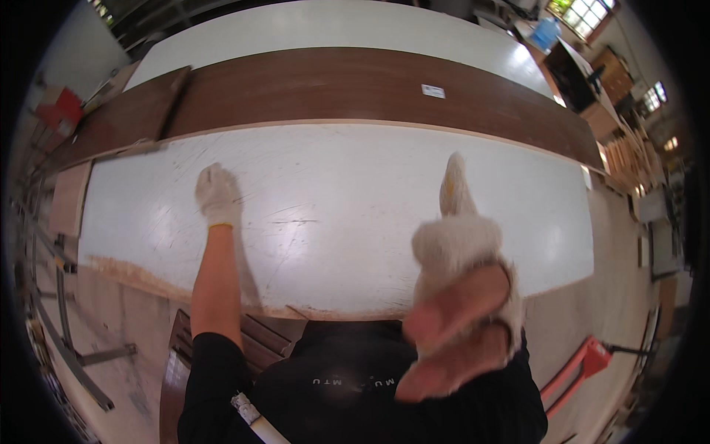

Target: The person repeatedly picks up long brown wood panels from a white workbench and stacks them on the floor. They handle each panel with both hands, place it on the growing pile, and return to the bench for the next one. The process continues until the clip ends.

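A long white board with scratches lies before me, its near edge worn brown. Over its left part my left hand, in a pale knitted glove with a yellow cuff edge, is closed like a fist. Nothing sticks out of it; I cannot tell whether it touches the board. My right hand is raised close to the camera and blurred. Its glove leaves two fingers bare; these reach to the left, apart, while one gloved finger points away from me. Nothing shows in that hand.
A dark brown panel with a small white label lies along the far side. Another white surface stretches beyond it. Red handle parts stand at the lower right, metal frames at the left. A pale stick lies against my black shirt.
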The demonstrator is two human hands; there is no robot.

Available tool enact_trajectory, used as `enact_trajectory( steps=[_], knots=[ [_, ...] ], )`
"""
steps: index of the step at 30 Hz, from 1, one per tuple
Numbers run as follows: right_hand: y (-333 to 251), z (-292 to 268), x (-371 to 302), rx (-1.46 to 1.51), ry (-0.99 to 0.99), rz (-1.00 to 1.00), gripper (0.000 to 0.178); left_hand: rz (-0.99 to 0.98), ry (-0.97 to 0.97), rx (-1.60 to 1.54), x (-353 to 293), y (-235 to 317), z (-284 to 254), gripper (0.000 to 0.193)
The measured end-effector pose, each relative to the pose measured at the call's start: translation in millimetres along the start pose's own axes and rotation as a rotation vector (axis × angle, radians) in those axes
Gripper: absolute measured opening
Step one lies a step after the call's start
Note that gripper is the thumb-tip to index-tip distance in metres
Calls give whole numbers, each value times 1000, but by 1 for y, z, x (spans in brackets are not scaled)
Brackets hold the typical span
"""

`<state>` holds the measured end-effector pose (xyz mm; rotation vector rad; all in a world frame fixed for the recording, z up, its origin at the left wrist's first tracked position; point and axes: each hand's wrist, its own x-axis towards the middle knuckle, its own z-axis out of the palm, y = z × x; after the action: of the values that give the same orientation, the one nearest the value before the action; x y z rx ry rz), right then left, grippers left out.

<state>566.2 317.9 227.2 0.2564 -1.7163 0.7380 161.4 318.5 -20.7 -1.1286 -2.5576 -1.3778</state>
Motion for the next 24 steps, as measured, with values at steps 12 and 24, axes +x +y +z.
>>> enact_trajectory(
  steps=[12,24],
  knots=[
    [-22,224,48,841,243,-208,12,-494,340,-992,-127,-46,-157,23],
    [29,243,-75,182,-1103,380,12,-226,674,-903,-272,-90,-383,31]
  ],
)
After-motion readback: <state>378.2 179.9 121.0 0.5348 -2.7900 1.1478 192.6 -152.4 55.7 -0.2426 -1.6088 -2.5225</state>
